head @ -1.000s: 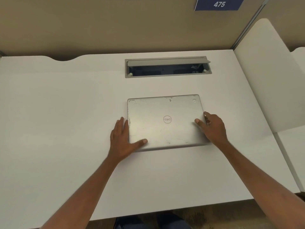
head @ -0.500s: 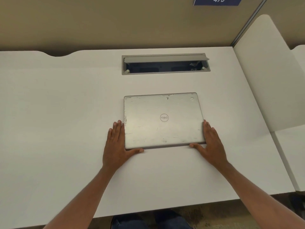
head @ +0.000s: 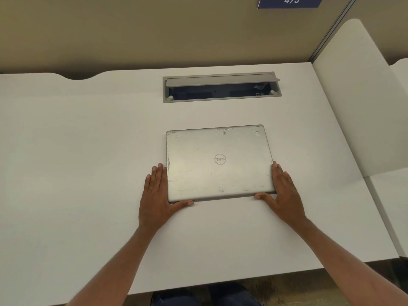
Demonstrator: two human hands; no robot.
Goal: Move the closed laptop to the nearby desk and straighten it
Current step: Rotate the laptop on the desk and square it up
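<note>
Nearest me, my two bare forearms reach in over the near edge of the smooth white tabletop [head: 66, 173]. My left hand [head: 155, 195] lies flat, fingers straight and together along the left side of the laptop [head: 218, 162], thumb hooked across its near-left corner. My right hand [head: 283, 191] mirrors it against the right side, thumb on the near-right corner. Both hands are spread open, bracing the laptop without gripping it. The laptop is closed, a scuffed silver slab with rounded corners and a round logo, lying flat mid-tabletop. Beyond it, near the far edge, sits a grey metal cable slot [head: 221, 88], its flap raised. A beige partition [head: 154, 34] rises behind, carrying a blue number sign [head: 291, 1].
</note>
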